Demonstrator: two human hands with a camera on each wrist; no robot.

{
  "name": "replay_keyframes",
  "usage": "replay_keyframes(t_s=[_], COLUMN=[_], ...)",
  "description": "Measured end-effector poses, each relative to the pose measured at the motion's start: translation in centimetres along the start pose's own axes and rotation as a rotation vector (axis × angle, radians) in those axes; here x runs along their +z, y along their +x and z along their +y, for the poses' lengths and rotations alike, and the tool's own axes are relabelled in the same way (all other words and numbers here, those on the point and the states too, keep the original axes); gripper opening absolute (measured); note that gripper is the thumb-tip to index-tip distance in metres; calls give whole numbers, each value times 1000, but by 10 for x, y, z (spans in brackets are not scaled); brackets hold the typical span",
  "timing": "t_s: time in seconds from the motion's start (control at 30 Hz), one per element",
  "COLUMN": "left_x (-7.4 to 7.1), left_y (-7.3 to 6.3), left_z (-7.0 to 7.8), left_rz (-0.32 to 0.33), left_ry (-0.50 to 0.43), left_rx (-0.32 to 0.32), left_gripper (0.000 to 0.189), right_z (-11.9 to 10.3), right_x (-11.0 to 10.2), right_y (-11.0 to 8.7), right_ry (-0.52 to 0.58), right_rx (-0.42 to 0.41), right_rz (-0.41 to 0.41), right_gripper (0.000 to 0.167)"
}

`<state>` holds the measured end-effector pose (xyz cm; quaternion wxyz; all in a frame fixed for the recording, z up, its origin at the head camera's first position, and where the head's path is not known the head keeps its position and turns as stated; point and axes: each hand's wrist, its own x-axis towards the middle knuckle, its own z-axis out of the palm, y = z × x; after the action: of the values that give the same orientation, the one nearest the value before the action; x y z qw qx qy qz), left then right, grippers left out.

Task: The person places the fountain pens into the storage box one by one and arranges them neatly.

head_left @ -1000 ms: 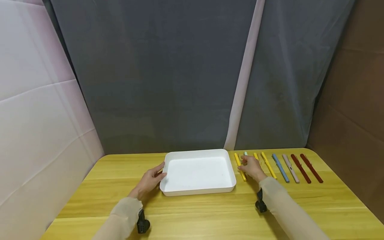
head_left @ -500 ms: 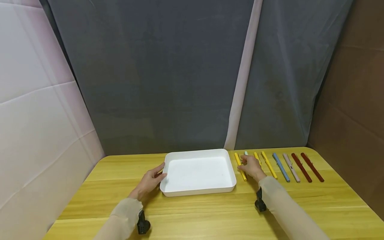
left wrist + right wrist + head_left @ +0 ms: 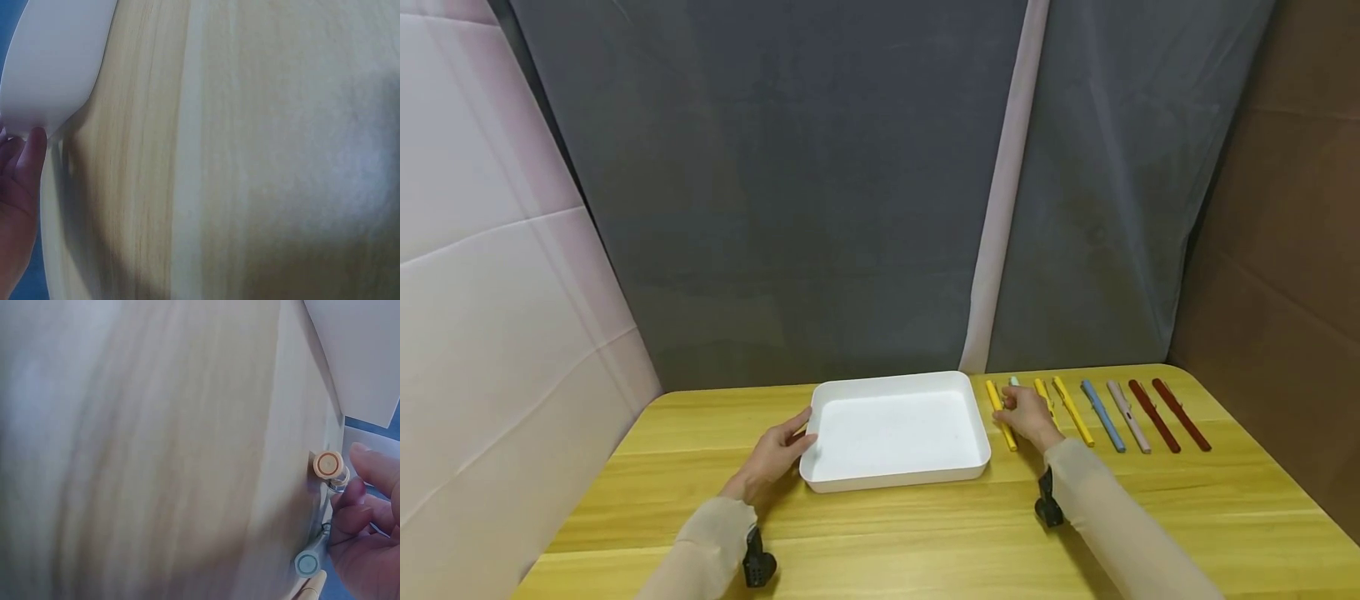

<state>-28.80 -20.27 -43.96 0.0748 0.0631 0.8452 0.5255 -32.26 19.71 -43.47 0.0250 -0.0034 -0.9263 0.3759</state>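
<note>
The white rectangular tray [image 3: 895,482] lies on the table, and my left hand [image 3: 772,454] rests at its left side. In the left wrist view a fingertip of the left hand [image 3: 22,181] touches the tray [image 3: 56,62] near a corner. My right hand [image 3: 1032,418] is over the leftmost yellow pen [image 3: 1009,438], thumb and curled forefinger on either side of it; how firmly they pinch is hard to see. That pen's round end [image 3: 329,464] shows below the fingers [image 3: 353,515] in the right wrist view. Beside it lies a pale green pen [image 3: 307,564], mostly hidden in the head view.
Further right lie two more yellow pens [image 3: 1073,412], a blue pen [image 3: 1103,416], a light greyish pen [image 3: 1129,417] and two dark red pens [image 3: 1182,415] in a row. A grey curtain [image 3: 820,208] hangs behind the table [image 3: 880,550].
The head view has tilted very slightly. Both hands, the tray and the pens keep their places.
</note>
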Motion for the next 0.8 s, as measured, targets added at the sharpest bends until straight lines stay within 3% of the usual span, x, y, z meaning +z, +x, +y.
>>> replay_keyframes(t_s=[0.43,0.73,0.8], left_x=[0,1,1], left_y=[2,4,3], left_z=[-3,-4,-4], left_rz=[16,6,10], left_ry=[15,-31,-32], left_rx=[-6,-26,-25], left_gripper=[61,63,62], right_z=[0,1,1], right_x=[5,7,8], right_y=[1,1,1], right_ry=[6,12,23], right_rx=[10,-13,-17], right_rz=[37,72,79], right_gripper=[46,15,18])
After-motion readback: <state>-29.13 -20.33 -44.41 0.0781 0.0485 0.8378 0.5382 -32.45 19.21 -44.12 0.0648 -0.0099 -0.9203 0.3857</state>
